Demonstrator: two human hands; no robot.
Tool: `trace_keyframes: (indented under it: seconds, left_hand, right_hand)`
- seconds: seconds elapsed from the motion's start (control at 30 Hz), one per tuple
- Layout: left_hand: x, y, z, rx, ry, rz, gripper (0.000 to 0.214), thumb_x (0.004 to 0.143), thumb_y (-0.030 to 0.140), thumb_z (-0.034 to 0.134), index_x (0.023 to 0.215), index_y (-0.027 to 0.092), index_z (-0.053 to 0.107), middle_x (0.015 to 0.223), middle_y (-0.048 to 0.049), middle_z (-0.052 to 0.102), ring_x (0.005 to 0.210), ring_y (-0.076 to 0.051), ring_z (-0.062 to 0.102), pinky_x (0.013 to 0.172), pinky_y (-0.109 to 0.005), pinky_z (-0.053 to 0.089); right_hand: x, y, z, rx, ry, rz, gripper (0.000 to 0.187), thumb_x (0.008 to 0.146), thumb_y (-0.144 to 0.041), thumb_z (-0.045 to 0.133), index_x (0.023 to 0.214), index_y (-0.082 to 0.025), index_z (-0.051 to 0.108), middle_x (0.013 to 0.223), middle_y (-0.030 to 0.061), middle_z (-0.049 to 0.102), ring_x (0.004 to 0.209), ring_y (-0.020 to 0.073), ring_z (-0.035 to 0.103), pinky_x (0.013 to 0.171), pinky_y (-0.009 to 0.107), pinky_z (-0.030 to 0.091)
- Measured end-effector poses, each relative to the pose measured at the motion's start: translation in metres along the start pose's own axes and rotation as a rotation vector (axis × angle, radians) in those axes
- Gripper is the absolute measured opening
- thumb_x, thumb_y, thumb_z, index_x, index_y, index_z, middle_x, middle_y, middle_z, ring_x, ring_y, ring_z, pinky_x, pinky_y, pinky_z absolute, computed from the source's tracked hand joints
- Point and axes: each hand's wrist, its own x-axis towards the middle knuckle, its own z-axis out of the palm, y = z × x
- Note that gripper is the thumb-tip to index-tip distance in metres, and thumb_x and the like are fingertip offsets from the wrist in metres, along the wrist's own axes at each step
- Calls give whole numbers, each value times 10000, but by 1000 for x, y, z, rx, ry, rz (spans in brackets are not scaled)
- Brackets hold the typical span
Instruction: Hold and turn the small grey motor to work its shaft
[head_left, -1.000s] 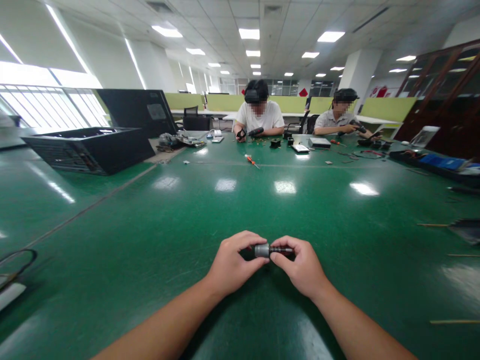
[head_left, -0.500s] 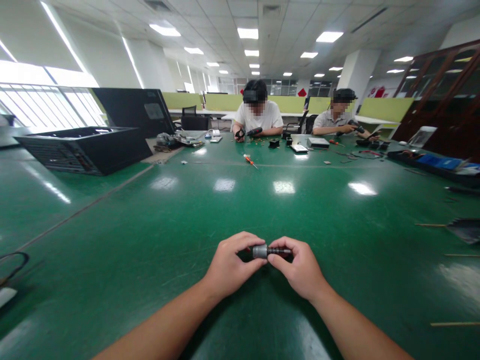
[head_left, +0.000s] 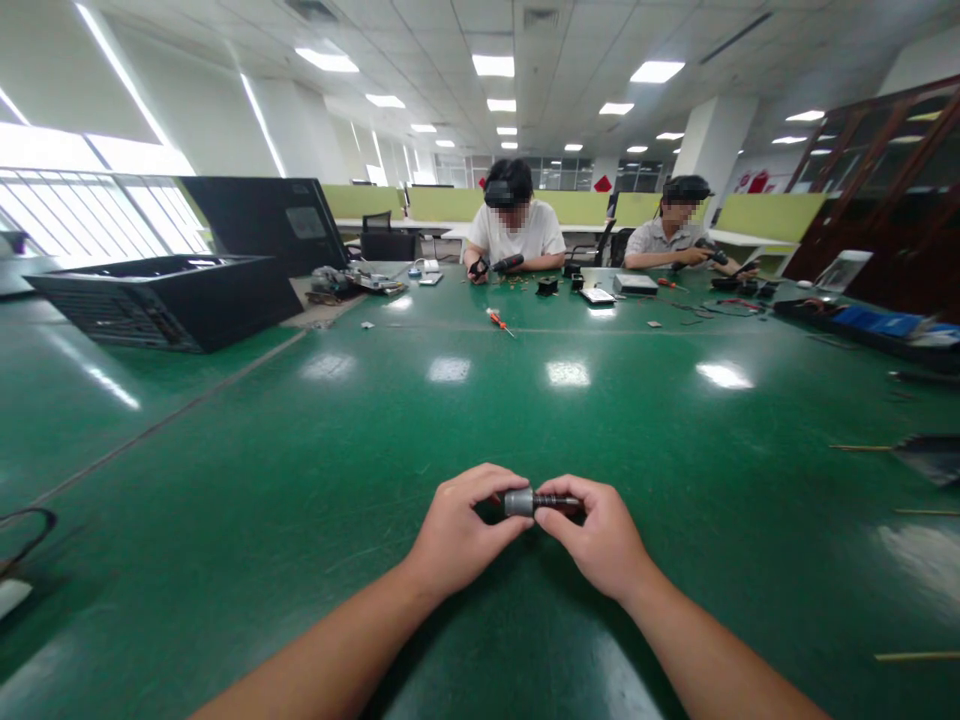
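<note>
A small grey metal cylinder with a thin spring-wound shaft (head_left: 519, 502) lies level between my two hands, a little above the green table (head_left: 360, 430). My left hand (head_left: 454, 525) is closed round the wide cylinder end, thumb below and fingers above. The shaft end sits in a pinch of my right hand (head_left: 609, 530), between thumb and fingers. The fingertips of both hands nearly meet where the cylinder joins the shaft. Parts of the piece are hidden behind the fingers.
An orange-handled screwdriver (head_left: 498, 321) lies farther out. A black computer case (head_left: 172, 305) stands at the left, near loose electronic parts (head_left: 349, 283). Two people sit across the table with power tools. A dark tray (head_left: 862, 325) and thin sticks lie at the right.
</note>
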Motion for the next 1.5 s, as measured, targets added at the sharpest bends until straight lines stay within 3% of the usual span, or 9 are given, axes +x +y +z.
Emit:
trace_keyframes:
  seconds: [1.5]
  left_hand:
    - [-3,-2,0,-34,9,-70,295,684,144,805,955,225,722,909,-8,704,826,-164,642,740,-258,498]
  right_hand:
    - [4,6,-1,68,-9,17,83,736,-188,665,800,-171,715,747,20,698,694,175,621,657,266,457]
